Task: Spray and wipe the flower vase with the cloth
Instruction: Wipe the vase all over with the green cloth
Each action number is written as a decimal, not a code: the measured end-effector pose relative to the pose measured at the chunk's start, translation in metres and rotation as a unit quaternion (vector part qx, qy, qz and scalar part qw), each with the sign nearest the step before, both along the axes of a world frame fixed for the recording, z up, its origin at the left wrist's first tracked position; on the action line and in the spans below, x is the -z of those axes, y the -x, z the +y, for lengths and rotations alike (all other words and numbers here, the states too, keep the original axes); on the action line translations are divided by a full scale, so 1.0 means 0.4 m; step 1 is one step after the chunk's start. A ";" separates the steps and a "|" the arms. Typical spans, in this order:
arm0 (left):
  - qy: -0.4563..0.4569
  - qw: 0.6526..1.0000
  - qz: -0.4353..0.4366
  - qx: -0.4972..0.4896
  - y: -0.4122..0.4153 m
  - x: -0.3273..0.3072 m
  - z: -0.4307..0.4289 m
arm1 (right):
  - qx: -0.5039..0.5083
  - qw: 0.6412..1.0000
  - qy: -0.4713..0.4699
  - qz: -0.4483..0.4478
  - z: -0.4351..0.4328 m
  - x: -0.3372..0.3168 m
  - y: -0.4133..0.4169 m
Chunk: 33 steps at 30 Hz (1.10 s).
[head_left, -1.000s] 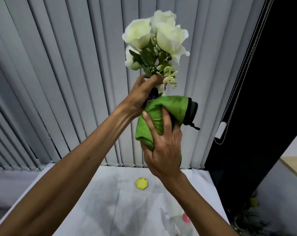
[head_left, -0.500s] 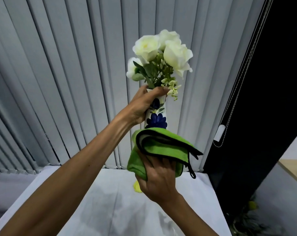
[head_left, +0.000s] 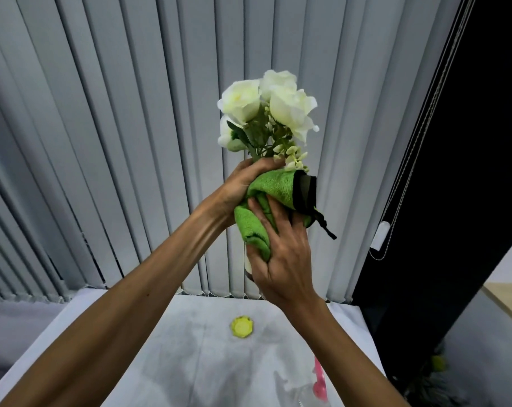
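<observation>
Two things are lying on the pale grey table [head_left: 190,362] below your arms: a small yellow cap [head_left: 242,327] near the far middle, and a clear spray bottle [head_left: 319,386] with a pink trigger at the near right edge, partly cut off. Grey vertical blinds [head_left: 102,142] are hanging behind the table and filling the back of the room. A dark panel [head_left: 454,171] is standing to their right, with a bead cord [head_left: 425,127] running down along its edge. You are holding the flower vase [head_left: 246,257] up in the air above the table, in front of the blinds and well apart from the cap. Its long axis is running close to upright, the top leaning a little to the right, and the white flowers [head_left: 266,107] are rising from its upper end. Your left hand [head_left: 246,183] is gripping the neck just under the blooms, fingers curled round it. Your right hand [head_left: 284,259] is clasping the green cloth [head_left: 275,189] round the body, so the cloth is hiding nearly all of the vase; only a pale sliver is showing beside your thumb.
</observation>
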State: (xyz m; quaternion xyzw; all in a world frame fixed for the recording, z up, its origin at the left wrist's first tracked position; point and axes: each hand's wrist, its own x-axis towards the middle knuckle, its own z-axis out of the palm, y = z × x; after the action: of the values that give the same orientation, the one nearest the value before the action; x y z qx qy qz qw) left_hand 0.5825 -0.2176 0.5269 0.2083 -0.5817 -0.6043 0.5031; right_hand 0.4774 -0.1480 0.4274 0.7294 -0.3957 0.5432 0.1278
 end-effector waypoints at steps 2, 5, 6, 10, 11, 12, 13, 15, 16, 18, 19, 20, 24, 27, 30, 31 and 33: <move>0.003 1.000 -0.005 -0.007 -0.003 -0.002 -0.002 | -0.008 1.000 -0.008 -0.014 0.000 0.000 -0.008; 0.001 1.000 -0.007 -0.006 -0.009 -0.001 -0.010 | -0.015 0.999 -0.028 -0.030 0.001 -0.004 -0.021; 0.000 1.000 -0.008 -0.009 -0.012 -0.001 -0.012 | -0.014 0.998 -0.043 -0.038 0.001 -0.007 -0.025; -0.004 0.999 -0.012 -0.040 -0.015 0.009 -0.011 | -0.069 0.971 -0.148 -0.172 -0.010 -0.019 -0.028; -0.009 0.998 -0.015 -0.061 -0.014 0.011 -0.009 | -0.090 0.963 -0.158 -0.199 -0.011 -0.021 -0.028; -0.013 0.996 -0.021 -0.082 -0.013 0.013 -0.006 | -0.104 0.957 -0.166 -0.216 -0.008 -0.020 -0.030; -0.015 0.995 -0.026 -0.096 -0.014 0.016 -0.004 | -0.114 0.949 -0.179 -0.234 -0.005 -0.018 -0.032; -0.030 0.994 -0.018 -0.100 -0.010 0.024 0.001 | -0.120 0.923 -0.228 -0.287 -0.004 -0.008 -0.030; -0.036 0.995 -0.012 -0.097 -0.011 0.027 0.001 | -0.121 0.906 -0.259 -0.313 -0.004 -0.004 -0.027; -0.028 0.996 -0.016 -0.083 -0.014 0.032 -0.002 | -0.119 0.874 -0.322 -0.345 -0.001 0.005 -0.020; -0.019 0.996 -0.028 -0.078 -0.017 0.032 -0.004 | -0.121 0.855 -0.351 -0.363 -0.001 0.009 -0.016; -0.012 0.996 -0.038 -0.078 -0.018 0.032 -0.004 | -0.130 0.834 -0.377 -0.381 0.001 0.013 -0.012; -0.003 0.995 -0.052 -0.079 -0.022 0.028 -0.005 | -0.224 0.689 -0.479 -0.495 0.004 0.045 0.001; -0.008 0.995 -0.047 -0.083 -0.021 0.024 -0.004 | -0.259 0.560 -0.533 -0.579 0.004 0.070 0.003; -0.002 0.996 -0.042 -0.077 -0.018 0.026 -0.005 | -0.278 0.472 -0.559 -0.622 0.002 0.080 0.002; 0.003 0.996 -0.044 -0.075 -0.016 0.029 -0.005 | -0.279 0.451 -0.564 -0.633 0.000 0.082 0.004; 0.005 0.996 -0.036 -0.079 -0.018 0.037 -0.007 | -0.278 0.413 -0.569 -0.654 -0.001 0.087 0.008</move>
State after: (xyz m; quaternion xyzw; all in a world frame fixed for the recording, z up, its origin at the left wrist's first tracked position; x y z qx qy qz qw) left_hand 0.5895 -0.2204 0.5120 0.2724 -0.5846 -0.5518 0.5287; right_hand 0.4744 -0.1484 0.3927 0.1290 -0.3534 0.5116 -0.7725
